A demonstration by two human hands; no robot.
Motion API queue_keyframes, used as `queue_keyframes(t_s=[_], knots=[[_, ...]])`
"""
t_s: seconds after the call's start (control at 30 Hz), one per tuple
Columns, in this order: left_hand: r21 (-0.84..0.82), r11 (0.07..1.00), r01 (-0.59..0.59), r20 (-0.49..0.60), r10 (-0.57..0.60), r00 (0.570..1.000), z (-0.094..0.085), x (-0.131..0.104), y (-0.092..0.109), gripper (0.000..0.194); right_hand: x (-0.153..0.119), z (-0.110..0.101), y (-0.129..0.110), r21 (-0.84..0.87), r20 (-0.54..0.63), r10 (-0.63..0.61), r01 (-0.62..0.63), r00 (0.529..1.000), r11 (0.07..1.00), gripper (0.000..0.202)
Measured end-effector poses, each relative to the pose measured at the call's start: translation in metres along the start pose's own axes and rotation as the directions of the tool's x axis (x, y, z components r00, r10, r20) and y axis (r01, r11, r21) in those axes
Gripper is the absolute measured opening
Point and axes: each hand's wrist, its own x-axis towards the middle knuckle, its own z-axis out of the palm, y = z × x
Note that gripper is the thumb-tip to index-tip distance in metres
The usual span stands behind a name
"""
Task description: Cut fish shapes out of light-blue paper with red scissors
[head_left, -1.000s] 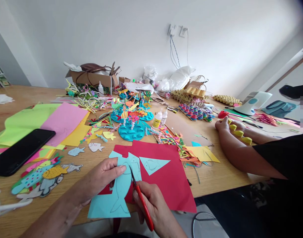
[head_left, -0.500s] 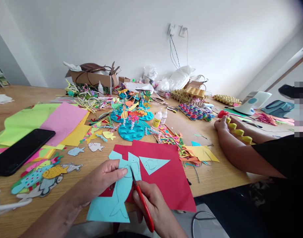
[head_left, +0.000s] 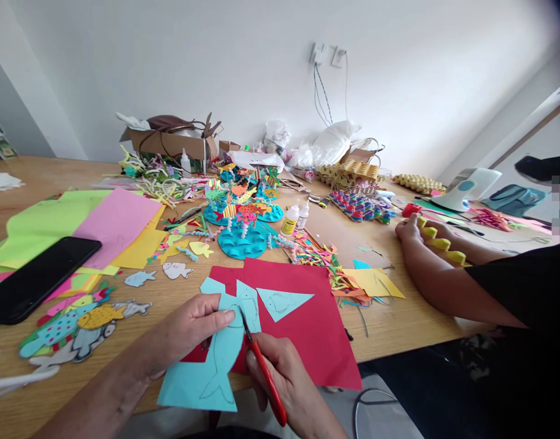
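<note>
My left hand (head_left: 195, 326) pinches a light blue sheet of paper (head_left: 222, 360) that bears a fish drawn in pencil. In my right hand (head_left: 284, 372) are red-handled scissors (head_left: 267, 381), their blades at the edge of the paper beside the fish's head. Beneath them lies a red sheet of paper (head_left: 302, 341). On it rests a blue paper triangle (head_left: 283, 303) with another pencilled fish, and a further blue piece (head_left: 249, 299) with a drawn fish sits close to the blade tips.
Cut-out fish (head_left: 101, 317) and a black phone (head_left: 42, 277) lie at left. Ahead stand a blue base with paper fish (head_left: 242, 242) and glue bottles (head_left: 290, 219). Paper scraps (head_left: 348, 283) spread to the right, where another person's arm (head_left: 445, 274) holds yellow egg-carton cups (head_left: 440, 242).
The lower end of the blue paper has swung slightly left and down. Both hands and the scissors stay almost in the same place.
</note>
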Motion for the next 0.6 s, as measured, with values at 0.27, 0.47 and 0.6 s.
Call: queue_keyframes(t_s=[0.27, 0.47, 0.6], knots=[[-0.004, 1.0, 0.001, -0.006, -0.001, 1.0, -0.0047, -0.0005, -0.0057, 0.029, 0.0007, -0.0022, -0.0005, -0.036, 0.011, -0.03, 0.031, 0.999, 0.999, 0.05], [0.046, 0.999, 0.011, -0.031, -0.01, 0.999, -0.0074, -0.0012, -0.0079, 0.029, 0.0007, -0.0017, -0.0013, -0.055, 0.021, -0.044, 0.045, 0.999, 0.997, 0.05], [0.018, 1.0, -0.024, 0.043, 0.023, 0.999, -0.0058, 0.0018, -0.0092, 0.028, 0.0008, -0.0012, -0.001, -0.054, 0.021, -0.031, 0.032, 0.999, 0.998, 0.05]])
